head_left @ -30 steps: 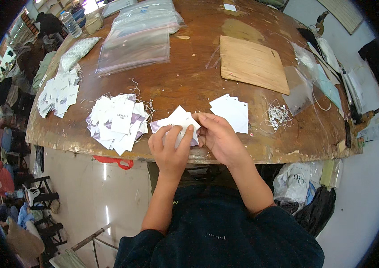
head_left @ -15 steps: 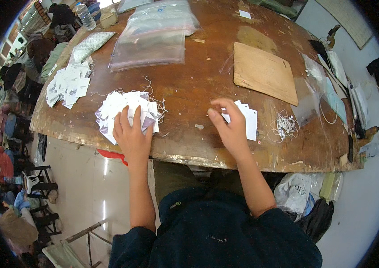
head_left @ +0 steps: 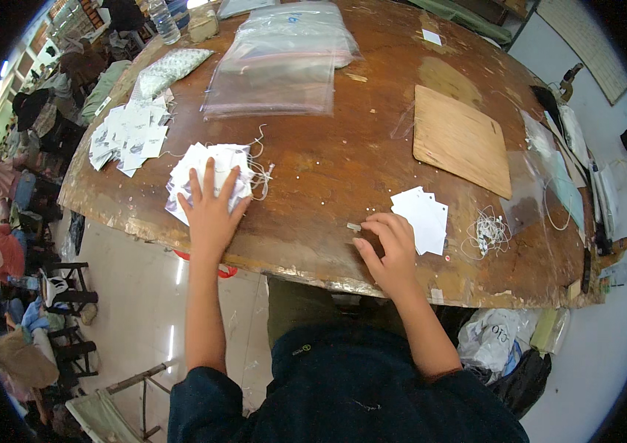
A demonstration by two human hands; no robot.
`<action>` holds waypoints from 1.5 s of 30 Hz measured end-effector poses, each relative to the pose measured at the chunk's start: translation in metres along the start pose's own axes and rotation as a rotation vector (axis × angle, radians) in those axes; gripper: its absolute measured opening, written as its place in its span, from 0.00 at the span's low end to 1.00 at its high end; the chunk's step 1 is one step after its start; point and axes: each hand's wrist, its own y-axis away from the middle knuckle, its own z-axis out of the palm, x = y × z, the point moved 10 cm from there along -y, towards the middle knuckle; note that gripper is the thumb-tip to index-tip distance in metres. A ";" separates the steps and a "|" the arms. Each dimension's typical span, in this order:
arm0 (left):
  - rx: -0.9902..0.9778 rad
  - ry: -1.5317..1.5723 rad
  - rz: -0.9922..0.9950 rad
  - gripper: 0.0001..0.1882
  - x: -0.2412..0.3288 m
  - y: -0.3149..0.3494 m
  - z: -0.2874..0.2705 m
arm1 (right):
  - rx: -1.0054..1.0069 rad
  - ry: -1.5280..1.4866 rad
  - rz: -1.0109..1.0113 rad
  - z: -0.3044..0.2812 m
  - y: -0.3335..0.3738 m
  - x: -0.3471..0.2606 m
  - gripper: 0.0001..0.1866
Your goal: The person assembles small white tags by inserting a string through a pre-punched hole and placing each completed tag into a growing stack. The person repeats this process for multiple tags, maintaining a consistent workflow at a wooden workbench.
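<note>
My left hand (head_left: pixel 212 208) lies with fingers spread on a heap of white hang tags (head_left: pixel 188 164), with loose strings (head_left: pixel 260 177) trailing from its right side. My right hand (head_left: pixel 389 255) hovers near the table's front edge, its thumb and curled fingers apart and nothing seen between them. Close to its fingertips lies a small clear scrap (head_left: pixel 354 227). Just beyond that hand is a small fanned stack of white tags (head_left: pixel 426 221). A tangle of white strings (head_left: pixel 491 231) sits to the right of the stack.
On the worn wooden table (head_left: pixel 313 162) lie another tag pile (head_left: pixel 130 136) at left, clear plastic bags (head_left: pixel 273 81) at the back and a wooden board (head_left: pixel 461 140) at right. A water bottle (head_left: pixel 163 22) stands at the far left. Filled bags (head_left: pixel 487 332) sit below the right edge.
My right hand has drawn back toward the table's front edge, uncovering more of the small tag stack. My left hand has flattened on the heap, which looks more compact. The whole view has shifted slightly.
</note>
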 end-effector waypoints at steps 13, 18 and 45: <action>-0.016 -0.217 -0.183 0.32 -0.168 -0.110 0.048 | -0.038 0.111 -0.094 0.008 -0.007 -0.013 0.14; 0.000 -0.256 -0.214 0.33 -0.204 -0.141 0.052 | -0.043 0.121 -0.093 0.010 -0.009 -0.012 0.14; 0.070 0.271 0.588 0.28 0.197 0.024 -0.038 | 0.363 0.044 -0.041 -0.113 0.015 0.004 0.14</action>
